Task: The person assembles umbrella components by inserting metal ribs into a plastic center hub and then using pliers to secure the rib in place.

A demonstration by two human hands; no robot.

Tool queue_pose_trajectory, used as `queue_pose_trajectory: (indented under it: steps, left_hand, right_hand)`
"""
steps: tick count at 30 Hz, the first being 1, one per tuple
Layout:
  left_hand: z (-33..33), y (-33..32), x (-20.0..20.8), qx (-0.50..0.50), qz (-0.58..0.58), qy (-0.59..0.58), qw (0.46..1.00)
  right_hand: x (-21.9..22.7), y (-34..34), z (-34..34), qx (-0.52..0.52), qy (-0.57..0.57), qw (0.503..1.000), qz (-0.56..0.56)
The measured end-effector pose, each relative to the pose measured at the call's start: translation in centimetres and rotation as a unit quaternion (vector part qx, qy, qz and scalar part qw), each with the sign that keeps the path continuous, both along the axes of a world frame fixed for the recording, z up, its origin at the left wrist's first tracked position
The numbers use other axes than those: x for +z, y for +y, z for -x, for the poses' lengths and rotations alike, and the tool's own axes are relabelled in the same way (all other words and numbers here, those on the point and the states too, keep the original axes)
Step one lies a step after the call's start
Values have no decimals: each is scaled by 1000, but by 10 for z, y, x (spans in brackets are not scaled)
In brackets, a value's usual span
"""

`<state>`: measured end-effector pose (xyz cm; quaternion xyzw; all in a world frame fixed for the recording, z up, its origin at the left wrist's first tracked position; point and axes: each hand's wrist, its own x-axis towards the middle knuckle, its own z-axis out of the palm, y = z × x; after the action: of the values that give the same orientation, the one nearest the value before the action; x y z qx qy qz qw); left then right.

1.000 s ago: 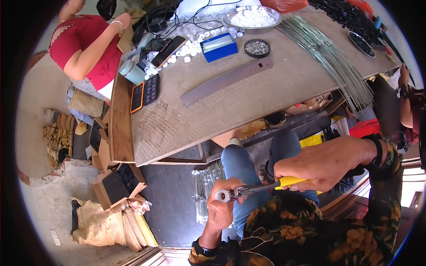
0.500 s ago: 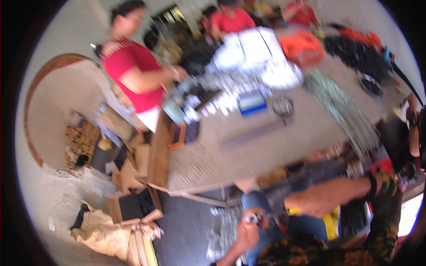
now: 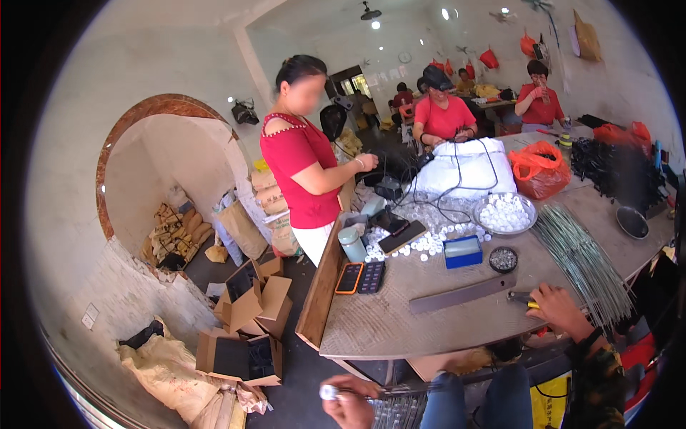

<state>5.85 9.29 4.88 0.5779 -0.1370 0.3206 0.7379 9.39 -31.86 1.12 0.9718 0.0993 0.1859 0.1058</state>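
Note:
My left hand (image 3: 351, 405), low in the view beside my knee, is closed around a small white round piece (image 3: 329, 392). A thin dark rod seems to run from it toward my lap. At the table's front right, my right hand (image 3: 559, 309) has its fingers around the yellow handles of a pair of pliers (image 3: 520, 297). Their metal jaws point left, by the end of a flat grey metal bar (image 3: 463, 294). A bundle of thin greenish metal rods (image 3: 582, 257) lies just beyond that hand.
The table (image 3: 379, 332) holds a blue box (image 3: 463, 252), a round dish of small metal parts (image 3: 503, 259), a bowl of white pieces (image 3: 506, 211) and phones. A person in red (image 3: 304, 164) stands at the far left side; others sit behind. Open cartons (image 3: 243, 357) stand on the floor left.
My right hand has moved with the pliers from over my lap up to the table. My left hand has shifted left and lower, still holding the white piece. The view has tilted up.

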Motion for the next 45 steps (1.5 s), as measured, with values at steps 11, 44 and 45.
queue_pose_trajectory:
  steps: [11, 44, 45]
  left_hand:
    - [-8, 63, -56, 21, -256, 239, 936]
    - [90, 52, -148, 11, -361, 39, 932]
    - [164, 92, -281, 30, -549, 153, 822]
  right_hand:
    - [-9, 28, 7, 86, -56, 980, -171]
    - [8, 29, 62, -69, -5, 936, -345]
    - [12, 40, 60, -54, 14, 937, -345]
